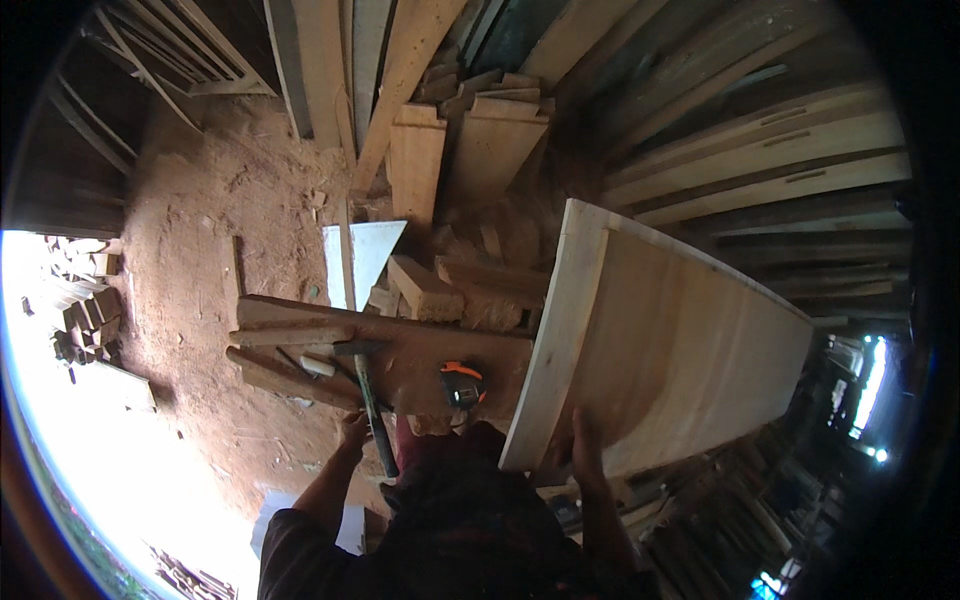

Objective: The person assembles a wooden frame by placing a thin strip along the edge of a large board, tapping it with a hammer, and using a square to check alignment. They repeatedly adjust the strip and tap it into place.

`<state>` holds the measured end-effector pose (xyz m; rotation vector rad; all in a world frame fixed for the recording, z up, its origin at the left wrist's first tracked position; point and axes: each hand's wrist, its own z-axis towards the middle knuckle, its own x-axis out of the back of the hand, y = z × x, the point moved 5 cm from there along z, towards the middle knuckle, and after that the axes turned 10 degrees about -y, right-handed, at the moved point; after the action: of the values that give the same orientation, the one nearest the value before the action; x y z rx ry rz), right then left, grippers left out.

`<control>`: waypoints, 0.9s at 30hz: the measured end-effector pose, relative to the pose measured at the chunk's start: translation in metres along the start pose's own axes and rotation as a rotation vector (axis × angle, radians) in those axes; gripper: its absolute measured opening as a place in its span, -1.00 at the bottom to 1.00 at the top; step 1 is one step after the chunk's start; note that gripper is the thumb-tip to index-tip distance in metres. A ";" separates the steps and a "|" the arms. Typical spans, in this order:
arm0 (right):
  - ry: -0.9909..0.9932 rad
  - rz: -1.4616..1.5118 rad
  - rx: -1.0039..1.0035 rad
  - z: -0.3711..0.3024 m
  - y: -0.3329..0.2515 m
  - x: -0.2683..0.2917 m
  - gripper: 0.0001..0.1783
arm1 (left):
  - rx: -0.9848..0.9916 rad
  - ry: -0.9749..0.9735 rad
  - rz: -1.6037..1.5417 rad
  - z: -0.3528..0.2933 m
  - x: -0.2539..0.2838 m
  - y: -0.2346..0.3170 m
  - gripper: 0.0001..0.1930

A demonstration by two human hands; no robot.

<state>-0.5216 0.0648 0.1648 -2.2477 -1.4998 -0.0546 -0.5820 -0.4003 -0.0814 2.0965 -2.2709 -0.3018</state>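
A large pale wooden panel [690, 350], with a lighter strip along its left end, stands tilted at my right. My right hand [587, 452] grips its near edge, thumb on the face and the other fingers hidden. On a low bench plank [430, 345] lies a hammer [372, 410], its dark head on the wood and its handle pointing toward me. My left hand [353, 427] is beside that handle at the bench's near edge; its fingers are too unclear to read as gripping. An orange and black tape measure [462, 385] rests near the middle of the bench.
A white-handled tool [318, 367] lies between wood strips at the bench's left end. Beyond are wood blocks [425, 290], a white triangular sheet [362, 255] and leaning boards [500, 140]. Long planks [770, 150] line the right side. Sawdust covers the floor [190, 250].
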 end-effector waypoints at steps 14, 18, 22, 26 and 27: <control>0.067 -0.209 0.318 0.013 0.012 0.022 -0.53 | 0.144 -0.168 -0.268 0.018 -0.013 -0.031 -0.63; 0.034 -0.130 0.195 0.028 0.053 0.039 -0.49 | 0.144 -0.169 -0.268 0.015 -0.014 -0.027 -0.62; -0.006 -0.103 0.137 0.024 0.048 0.036 -0.48 | 0.121 -0.179 -0.249 0.019 -0.011 -0.023 -0.62; -0.120 0.040 0.125 0.011 0.014 0.012 -0.54 | 0.073 -0.251 -0.229 0.034 -0.001 -0.016 -0.61; -0.149 0.009 0.153 0.009 0.003 0.006 -0.55 | 0.060 -0.285 -0.235 0.038 0.003 -0.013 -0.61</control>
<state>-0.5182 0.0726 0.1577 -2.1755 -1.5142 0.2279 -0.5757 -0.3996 -0.1211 2.5009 -2.1934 -0.5829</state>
